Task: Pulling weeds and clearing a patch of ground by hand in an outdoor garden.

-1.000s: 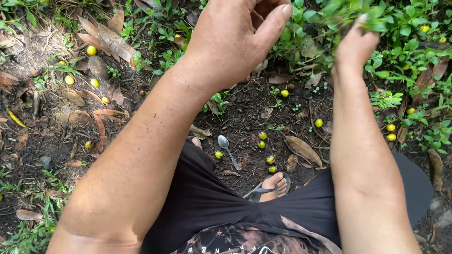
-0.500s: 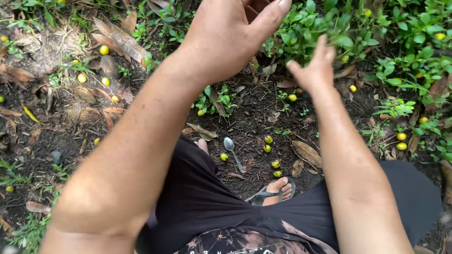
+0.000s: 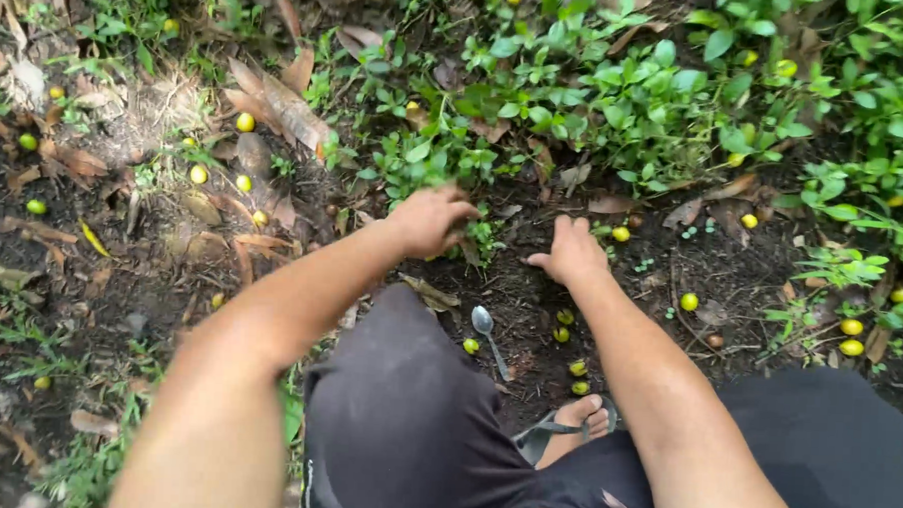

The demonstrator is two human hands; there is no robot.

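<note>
Down on the dark, leaf-littered soil (image 3: 150,304), the person's left hand (image 3: 431,221) curls loosely over a small green weed clump (image 3: 484,235), fingers bent but whether they grip it cannot be told. Just beside it, the right hand (image 3: 572,253) rests palm-down, fingers together, on bare earth. Between the knees lies a small metal spoon (image 3: 489,335), with little round yellow fruits (image 3: 569,333) scattered near it.

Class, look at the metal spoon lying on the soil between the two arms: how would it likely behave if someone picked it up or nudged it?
The spoon looks like thin shiny metal, so it is probably stiff and light. It lies flat on dark soil, so a nudge would likely slide or pivot it, unlike the round yellow fruits beside it, which would roll. Its smooth handle may feel slippery if the ground is damp.
</note>
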